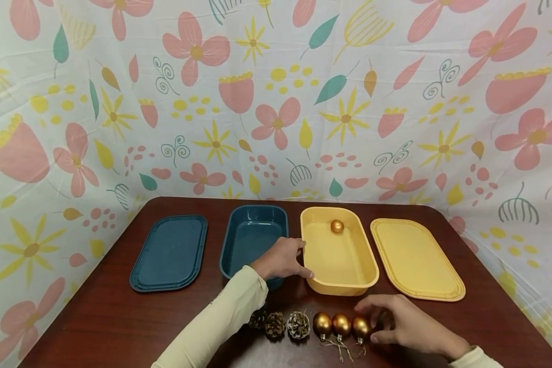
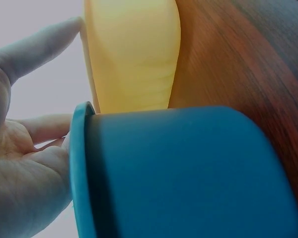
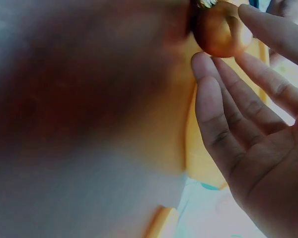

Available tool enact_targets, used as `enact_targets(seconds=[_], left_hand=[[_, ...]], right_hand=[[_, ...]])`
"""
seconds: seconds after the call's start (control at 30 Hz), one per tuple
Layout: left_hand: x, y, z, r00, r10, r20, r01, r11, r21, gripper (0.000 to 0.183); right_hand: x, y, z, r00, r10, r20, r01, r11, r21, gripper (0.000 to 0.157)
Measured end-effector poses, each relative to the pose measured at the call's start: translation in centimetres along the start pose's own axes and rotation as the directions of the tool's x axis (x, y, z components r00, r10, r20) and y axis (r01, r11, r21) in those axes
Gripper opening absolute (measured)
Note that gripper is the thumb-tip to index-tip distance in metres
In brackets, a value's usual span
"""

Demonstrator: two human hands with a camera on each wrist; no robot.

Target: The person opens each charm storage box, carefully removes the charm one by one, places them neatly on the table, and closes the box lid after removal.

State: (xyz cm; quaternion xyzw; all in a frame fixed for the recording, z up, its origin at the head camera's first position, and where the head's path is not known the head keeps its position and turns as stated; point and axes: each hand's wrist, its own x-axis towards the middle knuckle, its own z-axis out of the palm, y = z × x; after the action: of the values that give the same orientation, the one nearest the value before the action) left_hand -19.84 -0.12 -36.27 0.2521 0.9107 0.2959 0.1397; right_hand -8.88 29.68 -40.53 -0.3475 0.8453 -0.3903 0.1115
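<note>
My left hand (image 1: 282, 259) reaches over the blue container (image 1: 254, 232) with its fingers extended. Its fingertips are right at the near-left rim of the yellow container (image 1: 342, 289); in the left wrist view a straight finger (image 2: 44, 47) meets that rim. One gold bauble (image 1: 337, 226) lies inside the yellow container. In front of it, three more gold baubles stand in a row. My right hand (image 1: 407, 324) is beside the rightmost bauble (image 1: 361, 327), thumb and fingers spread. The right wrist view shows fingertips close around this bauble (image 3: 221, 32), without a closed grip.
Left of the baubles, several pine cones (image 1: 298, 325) continue the row, partly hidden by my left sleeve. A blue lid (image 1: 170, 253) lies at the left and a yellow lid (image 1: 416, 258) at the right. A flowered cloth (image 1: 276, 102) hangs behind the dark wooden table (image 1: 101, 317).
</note>
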Motion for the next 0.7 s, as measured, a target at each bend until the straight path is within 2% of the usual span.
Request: enact_targets(seconds=[0.23,0.4,0.53,0.7], left_hand=[[0.0,0.1,0.1,1.000,-0.001,0.005,0.001,1.000,0.014,0.077],[-0.1,0.1,0.0,1.000,-0.001,0.014,0.000,0.999,0.032,0.081],[0.0,0.0,-0.2,1.000,-0.008,0.014,0.008,0.999,0.047,0.082],[0.0,0.2,-0.2,1.000,-0.009,0.019,0.008,0.998,0.056,0.083]], right_hand=[[0.3,-1.4,-1.9,0.999,0.022,0.034,-0.020,0.998,-0.054,0.038],[0.7,-2.9,-3.9,0.997,-0.061,0.037,0.065,0.993,-0.094,0.035],[2.2,-4.4,-5.9,0.993,-0.109,0.041,0.113,0.989,-0.094,0.031],[4.8,-5.8,-8.7,0.996,-0.072,-0.043,0.061,0.973,-0.222,0.022]])
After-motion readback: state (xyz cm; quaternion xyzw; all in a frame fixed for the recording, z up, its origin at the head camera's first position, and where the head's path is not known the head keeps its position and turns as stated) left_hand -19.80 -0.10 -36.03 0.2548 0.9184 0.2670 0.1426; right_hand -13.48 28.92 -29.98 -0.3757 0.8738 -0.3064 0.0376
